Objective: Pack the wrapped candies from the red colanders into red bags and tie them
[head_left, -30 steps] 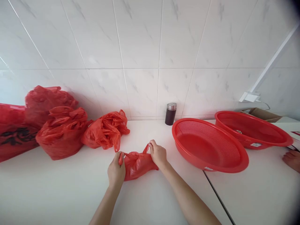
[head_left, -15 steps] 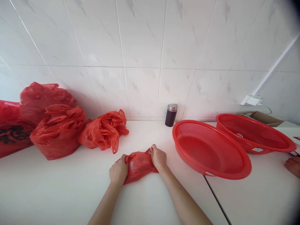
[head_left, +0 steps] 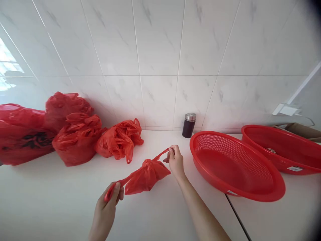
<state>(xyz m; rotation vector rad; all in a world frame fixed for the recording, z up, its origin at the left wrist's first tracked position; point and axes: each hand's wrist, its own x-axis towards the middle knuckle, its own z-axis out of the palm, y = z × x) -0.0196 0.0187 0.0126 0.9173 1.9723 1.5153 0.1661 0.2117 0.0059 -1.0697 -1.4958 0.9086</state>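
Note:
A small filled red plastic bag (head_left: 147,177) rests on the white table in front of me, gathered into a knot or twist at its top. My left hand (head_left: 108,199) is closed around one handle, stretched out to the lower left. Between thumb and fingers, my right hand (head_left: 175,160) pinches the other handle, pulled to the upper right. Both handles look taut. What the bag contains is hidden by the plastic.
Behind on the left stand several filled red plastic bags (head_left: 75,144). A dark bottle (head_left: 188,127) with a silver lid stands by the tiled wall. Right of it are a red colander (head_left: 233,164), a second red basin (head_left: 288,147) and a cardboard box (head_left: 301,130).
My hands have moved apart, the left toward the lower left, drawing the handles out and the bag's top together. The view has shifted left; another person's hand at the right edge is gone.

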